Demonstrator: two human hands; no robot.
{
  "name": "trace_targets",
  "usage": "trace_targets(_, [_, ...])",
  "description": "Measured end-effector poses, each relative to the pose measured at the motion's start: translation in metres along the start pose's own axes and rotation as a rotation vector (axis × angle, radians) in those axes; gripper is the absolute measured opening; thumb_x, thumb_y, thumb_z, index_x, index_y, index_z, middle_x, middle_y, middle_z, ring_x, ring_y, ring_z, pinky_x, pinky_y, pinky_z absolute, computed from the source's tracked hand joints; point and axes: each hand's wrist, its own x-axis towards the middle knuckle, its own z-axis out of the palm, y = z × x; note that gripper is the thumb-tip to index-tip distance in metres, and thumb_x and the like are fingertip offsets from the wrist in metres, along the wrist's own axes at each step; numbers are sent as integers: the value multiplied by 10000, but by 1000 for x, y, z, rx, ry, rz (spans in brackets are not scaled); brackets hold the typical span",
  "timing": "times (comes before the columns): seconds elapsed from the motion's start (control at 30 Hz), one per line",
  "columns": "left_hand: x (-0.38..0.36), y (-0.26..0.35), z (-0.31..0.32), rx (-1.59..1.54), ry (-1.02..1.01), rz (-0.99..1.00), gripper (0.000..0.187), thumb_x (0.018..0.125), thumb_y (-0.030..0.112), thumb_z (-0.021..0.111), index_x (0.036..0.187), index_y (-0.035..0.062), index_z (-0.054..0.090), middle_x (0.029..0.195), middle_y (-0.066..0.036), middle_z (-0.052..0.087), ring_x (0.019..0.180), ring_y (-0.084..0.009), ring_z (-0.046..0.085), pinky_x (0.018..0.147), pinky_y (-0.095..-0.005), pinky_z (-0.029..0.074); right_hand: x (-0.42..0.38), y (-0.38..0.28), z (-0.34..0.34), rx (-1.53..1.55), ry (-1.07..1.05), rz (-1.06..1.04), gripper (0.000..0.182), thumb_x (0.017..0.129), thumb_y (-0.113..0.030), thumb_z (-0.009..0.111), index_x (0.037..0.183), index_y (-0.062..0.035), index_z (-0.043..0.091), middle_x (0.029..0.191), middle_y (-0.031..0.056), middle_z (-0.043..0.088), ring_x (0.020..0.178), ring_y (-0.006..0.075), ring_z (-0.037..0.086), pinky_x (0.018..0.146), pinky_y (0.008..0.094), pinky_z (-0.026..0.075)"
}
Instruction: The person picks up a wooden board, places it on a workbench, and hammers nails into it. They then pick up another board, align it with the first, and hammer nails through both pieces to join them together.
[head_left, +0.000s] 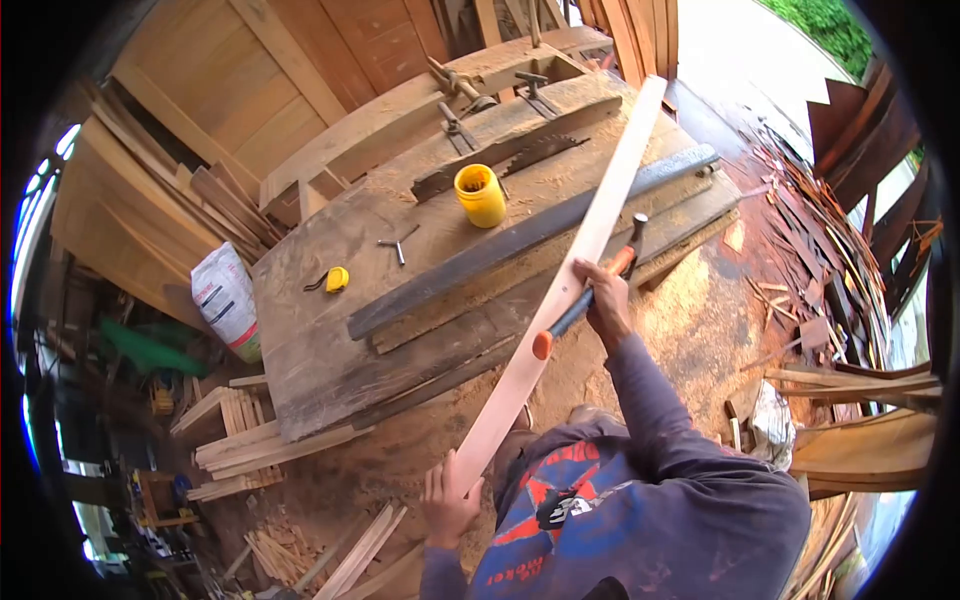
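Observation:
A long pale wooden board [608, 200] slants across the view, from the lower middle up to the top right. My left hand [449, 503] grips its near end, fingers wrapped round the edge. Farther up, my right hand [606, 298] is closed round the dark handle of a hammer [572, 322] and rests against the board's right edge. The hammer's orange handle end lies over the board, and its metal head points up and away. Beneath the board, a dark beam [460, 268] runs across the worktable [310, 262].
On the table are a yellow container [481, 197], a yellow tape measure [337, 279], a small metal tool [400, 245], a saw blade [545, 153] and clamps [456, 130]. A white bag [226, 300] stands at its left. Scrap wood [800, 235] lies at right, sawdust below.

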Motion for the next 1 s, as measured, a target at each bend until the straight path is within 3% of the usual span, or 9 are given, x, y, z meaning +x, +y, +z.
trace_targets(0.27, [19,-24,117,-113,166,166,716,780,262,790,1370,-5,486,1176,-243,610,1038,-434,613,929,-514,489,-58,-95,7,-36,-42,-265,288,847,-120,796,1035,34,642,879,58,677,719,143,663,646,271,556])
trace_targets(0.33, [72,13,131,-497,-274,28,740,794,286,797,1354,-66,464,1138,-259,614,1029,-408,610,879,-478,503,-65,-124,9,-150,-71,-406,299,830,-130,805,1021,37,647,899,63,683,706,143,658,652,275,556])
trace_targets(0.43, [107,18,195,-306,-75,509,658,824,247,747,1331,-77,482,1041,-246,646,1059,-400,609,935,-464,481,-74,-171,6,-394,-157,-574,305,820,-165,803,1015,20,661,887,52,684,719,140,661,672,276,550])
trace_targets(0.5, [164,67,153,90,-771,790,559,857,194,668,1317,-77,502,1094,-244,645,1126,-394,589,1021,-456,445,-106,-207,21,-534,-235,-726,329,811,-212,814,1004,4,660,868,52,681,753,134,664,701,277,545])
trace_targets(0.57, [199,143,62,145,-597,1006,476,872,145,594,1300,-53,531,1234,-247,597,1168,-394,569,1058,-467,440,-117,-230,28,-647,-200,-768,419,756,-225,864,1023,7,639,866,63,680,774,147,663,721,292,550])
trace_targets(0.63, [222,182,1,18,67,1221,531,882,82,550,1393,-47,491,1477,-251,440,1338,-396,461,1116,-539,356,-136,-243,37,-687,-176,-800,457,732,-221,885,1030,9,628,868,67,681,779,155,664,728,300,553])
trace_targets(0.77, [278,204,-100,406,741,1007,758,918,235,663,1578,231,291,1586,-96,346,1440,-381,352,1153,-617,232,-143,-245,39,-693,-407,-799,580,662,-143,919,1108,18,585,937,87,679,835,194,681,792,316,576])
trace_targets(0.87, [296,186,-155,729,1029,1026,671,905,297,709,1489,257,380,1453,-37,463,1407,-340,433,1148,-623,161,-158,-243,39,-697,-639,-559,609,619,-62,909,1116,22,566,1012,155,694,911,238,704,891,373,595])
trace_targets(1.0, [253,166,-190,742,719,923,537,897,214,689,1378,167,453,1307,-106,533,1332,-328,508,1165,-654,171,-157,-222,32,-804,-869,-341,590,616,-55,905,1096,4,567,967,110,687,884,187,670,830,314,567])
